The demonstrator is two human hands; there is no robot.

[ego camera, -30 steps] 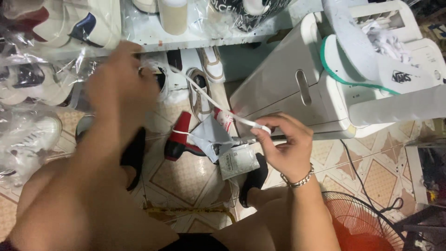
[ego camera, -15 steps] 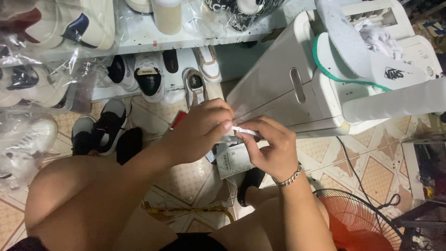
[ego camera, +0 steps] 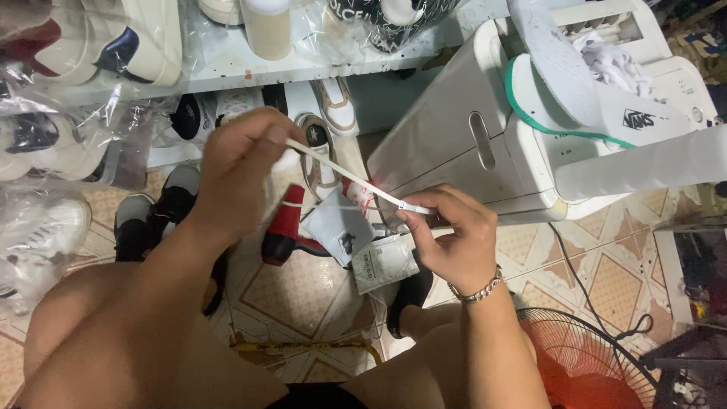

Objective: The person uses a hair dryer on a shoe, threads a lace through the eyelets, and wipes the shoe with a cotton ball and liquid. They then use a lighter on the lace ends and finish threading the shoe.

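Note:
My left hand is raised at the left and pinches one end of a flat white shoelace. The lace runs taut down and to the right to my right hand, which pinches its other end at the plastic tip. A metal bracelet circles my right wrist. Under the lace, on the tiled floor, lie a red and black hair dryer and small white paper packets.
A white shelf at the top holds sneakers, some in clear plastic bags. More shoes stand on the floor. A white machine with insoles on it stands at the right. An orange fan sits lower right.
My left hand, which met my right hand half a second ago, has drawn away up and to the left, pulling the lace taut between both hands.

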